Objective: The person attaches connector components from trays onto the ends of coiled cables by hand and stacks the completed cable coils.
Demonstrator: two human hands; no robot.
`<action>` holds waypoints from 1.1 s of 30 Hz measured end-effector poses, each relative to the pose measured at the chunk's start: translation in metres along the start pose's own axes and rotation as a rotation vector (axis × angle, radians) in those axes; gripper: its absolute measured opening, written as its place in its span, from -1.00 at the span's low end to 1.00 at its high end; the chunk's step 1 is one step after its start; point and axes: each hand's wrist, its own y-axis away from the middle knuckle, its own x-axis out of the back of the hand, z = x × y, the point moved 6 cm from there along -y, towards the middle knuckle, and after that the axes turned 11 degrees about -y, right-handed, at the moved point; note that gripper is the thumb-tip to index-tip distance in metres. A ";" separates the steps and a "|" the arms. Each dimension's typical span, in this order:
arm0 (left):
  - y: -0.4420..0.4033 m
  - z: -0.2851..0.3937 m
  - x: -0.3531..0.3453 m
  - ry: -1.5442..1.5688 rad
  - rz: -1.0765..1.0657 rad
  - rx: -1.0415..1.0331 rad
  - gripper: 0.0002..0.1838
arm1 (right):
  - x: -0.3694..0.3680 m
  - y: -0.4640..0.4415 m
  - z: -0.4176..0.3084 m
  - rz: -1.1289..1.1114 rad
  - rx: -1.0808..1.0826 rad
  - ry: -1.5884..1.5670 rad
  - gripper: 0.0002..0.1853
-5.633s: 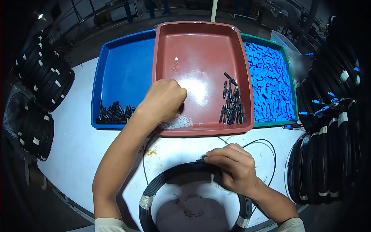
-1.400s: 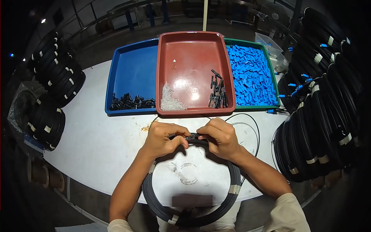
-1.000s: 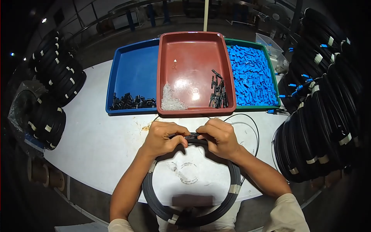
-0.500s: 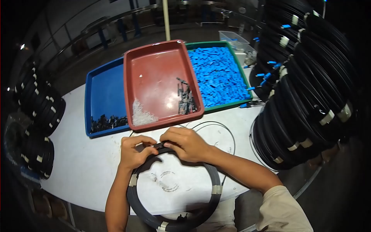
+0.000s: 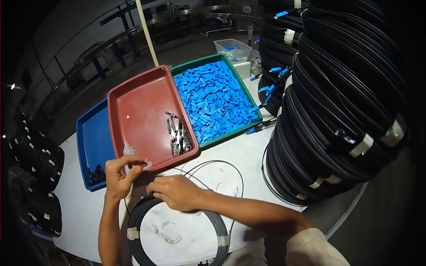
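My left hand is raised over the front edge of the red tray, thumb and index finger pressed together; what they hold, if anything, is too small to name. Clear small pieces lie in that tray behind the fingers. My right hand pinches a black cable end at the top of the black cable coil, which has pale tape bands. Its fingers partly hide the cable end. Black connector parts are in the red tray's right side.
A blue tray with black parts stands left; a green tray holds many blue connectors. Tall stacked cable coils stand right, more coils left. A clear bin sits behind.
The view has turned right, so trays appear further left and tilted. My left hand has left the cable end and moved to the red tray's edge. My right hand still holds the cable end.
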 end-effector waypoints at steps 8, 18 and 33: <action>-0.116 0.081 -0.097 -0.448 -0.336 -0.701 -0.72 | -0.006 0.000 0.000 -0.008 0.056 -0.001 -0.90; -0.194 0.064 -0.195 -0.646 -0.382 -0.892 -0.62 | -0.007 0.004 0.007 -0.052 0.016 -0.012 -0.74; -0.205 0.072 -0.212 -0.549 -0.343 -0.953 -0.71 | -0.009 0.005 0.008 -0.053 -0.004 -0.004 -0.67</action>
